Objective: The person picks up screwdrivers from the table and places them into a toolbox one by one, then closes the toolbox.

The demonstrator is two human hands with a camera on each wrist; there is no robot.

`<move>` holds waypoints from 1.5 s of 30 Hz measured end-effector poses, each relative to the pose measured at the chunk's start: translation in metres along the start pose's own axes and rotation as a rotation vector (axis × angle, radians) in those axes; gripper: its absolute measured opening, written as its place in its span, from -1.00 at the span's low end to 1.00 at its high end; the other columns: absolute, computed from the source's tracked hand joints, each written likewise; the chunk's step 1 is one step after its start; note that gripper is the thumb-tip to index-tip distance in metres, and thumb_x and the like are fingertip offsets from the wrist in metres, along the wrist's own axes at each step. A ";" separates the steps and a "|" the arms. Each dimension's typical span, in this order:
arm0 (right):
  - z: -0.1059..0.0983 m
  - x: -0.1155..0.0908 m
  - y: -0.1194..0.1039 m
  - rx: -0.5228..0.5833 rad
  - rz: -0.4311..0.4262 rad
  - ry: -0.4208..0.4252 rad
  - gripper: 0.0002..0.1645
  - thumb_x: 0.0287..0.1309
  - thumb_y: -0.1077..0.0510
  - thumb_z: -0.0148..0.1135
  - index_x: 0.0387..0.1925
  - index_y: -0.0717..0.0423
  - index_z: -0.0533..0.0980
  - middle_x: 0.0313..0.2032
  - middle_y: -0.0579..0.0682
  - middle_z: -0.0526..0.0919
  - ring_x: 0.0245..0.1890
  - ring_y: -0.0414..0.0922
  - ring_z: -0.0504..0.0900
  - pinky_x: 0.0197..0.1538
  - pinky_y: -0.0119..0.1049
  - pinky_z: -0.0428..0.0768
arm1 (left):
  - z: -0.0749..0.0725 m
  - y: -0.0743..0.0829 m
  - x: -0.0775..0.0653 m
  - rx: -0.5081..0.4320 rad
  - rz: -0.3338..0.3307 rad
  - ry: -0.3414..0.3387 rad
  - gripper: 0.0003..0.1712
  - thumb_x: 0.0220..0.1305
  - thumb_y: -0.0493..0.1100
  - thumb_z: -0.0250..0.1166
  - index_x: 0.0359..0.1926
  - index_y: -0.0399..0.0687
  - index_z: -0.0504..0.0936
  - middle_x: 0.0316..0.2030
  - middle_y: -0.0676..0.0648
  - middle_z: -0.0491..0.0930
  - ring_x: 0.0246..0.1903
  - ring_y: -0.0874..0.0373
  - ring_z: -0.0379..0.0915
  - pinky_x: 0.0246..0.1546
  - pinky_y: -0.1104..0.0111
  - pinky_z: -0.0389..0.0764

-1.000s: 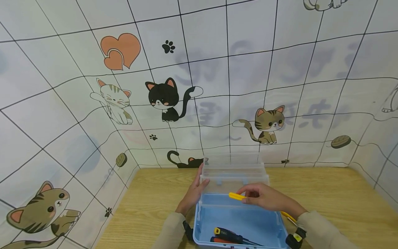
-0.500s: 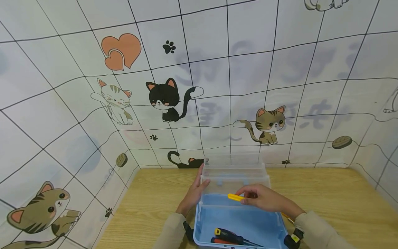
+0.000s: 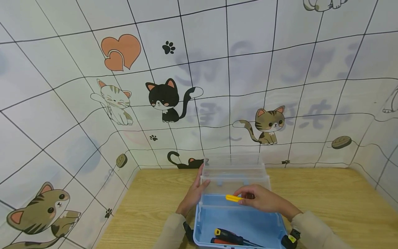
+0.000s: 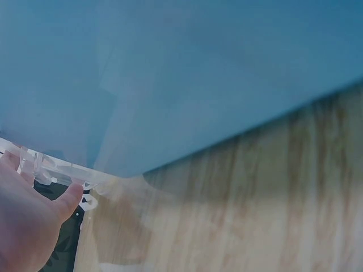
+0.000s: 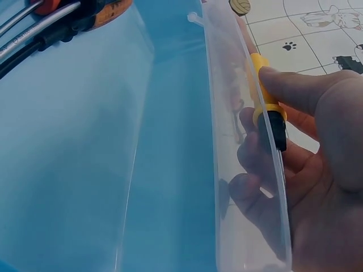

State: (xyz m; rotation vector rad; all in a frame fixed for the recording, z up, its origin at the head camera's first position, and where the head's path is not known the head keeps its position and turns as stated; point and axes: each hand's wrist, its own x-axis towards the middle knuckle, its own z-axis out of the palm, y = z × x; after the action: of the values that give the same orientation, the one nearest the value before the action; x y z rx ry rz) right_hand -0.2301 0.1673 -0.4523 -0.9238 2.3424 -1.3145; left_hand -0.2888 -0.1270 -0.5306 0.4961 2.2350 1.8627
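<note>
A blue toolbox (image 3: 248,221) stands on the table with its clear plastic lid (image 3: 236,171) raised at the back. My left hand (image 3: 192,193) grips the lid's left edge, thumb in front and fingers behind. Over the back of the box, my right hand (image 3: 262,199) pinches a yellow-handled screwdriver (image 3: 233,198) between thumb and fingers. The right wrist view shows its black collar and thin metal shaft, with a clear plastic wall (image 5: 244,170) overlapping the fingers. Near the box's front lie a black-and-yellow screwdriver (image 3: 228,236) and a red-handled tool (image 3: 220,241).
The wooden table (image 3: 329,197) extends to both sides of the box. Behind it rises a white wall covering (image 3: 211,121) printed with cats and grid lines. An orange handle (image 5: 112,14) lies among the tools in the right wrist view.
My right hand has drifted slightly left with the yellow-handled screwdriver. A yellow-and-metal thing by the right wrist is now hidden behind the arm. My left hand has stayed put.
</note>
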 end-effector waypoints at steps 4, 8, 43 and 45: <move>0.001 0.001 0.001 -0.019 -0.009 0.005 -0.67 0.32 0.12 0.25 0.08 0.07 0.60 -0.35 -0.11 0.61 -0.45 -0.27 0.45 -0.43 -0.43 0.47 | 0.001 0.001 -0.001 -0.003 -0.003 0.001 -0.19 0.48 0.21 0.03 0.52 0.68 -0.26 0.58 0.11 -0.24 0.51 -0.22 -0.16 0.27 -0.33 0.19; 0.002 0.001 0.000 -0.022 -0.007 0.007 -0.68 0.32 0.12 0.25 0.08 0.07 0.60 -0.34 -0.12 0.62 -0.44 -0.27 0.46 -0.42 -0.42 0.48 | 0.001 0.002 -0.001 -0.011 -0.002 -0.003 -0.19 0.48 0.20 0.04 0.52 0.70 -0.26 0.58 0.13 -0.24 0.51 -0.21 -0.15 0.27 -0.33 0.19; 0.004 0.000 0.000 -0.056 -0.016 -0.031 -0.70 0.36 0.07 0.20 0.05 0.03 0.65 -0.10 -0.09 0.66 -0.29 -0.27 0.48 -0.31 -0.39 0.51 | 0.001 0.002 -0.001 -0.016 0.033 0.004 -0.22 0.50 0.16 0.02 0.51 0.71 -0.24 0.58 0.07 -0.18 0.52 -0.17 -0.20 0.32 -0.30 0.15; 0.004 0.000 0.000 -0.058 -0.011 -0.031 -0.70 0.36 0.07 0.20 0.05 0.02 0.65 -0.11 -0.10 0.65 -0.29 -0.27 0.48 -0.30 -0.39 0.51 | 0.001 0.001 -0.001 -0.021 0.033 0.004 -0.21 0.51 0.15 0.02 0.52 0.70 -0.25 0.58 0.07 -0.18 0.52 -0.17 -0.19 0.31 -0.30 0.15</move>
State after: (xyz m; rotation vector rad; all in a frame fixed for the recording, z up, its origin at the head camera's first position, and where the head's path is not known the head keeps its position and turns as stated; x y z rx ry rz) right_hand -0.2280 0.1652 -0.4546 -0.9686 2.3668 -1.2330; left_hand -0.2877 -0.1259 -0.5299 0.5291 2.2200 1.9026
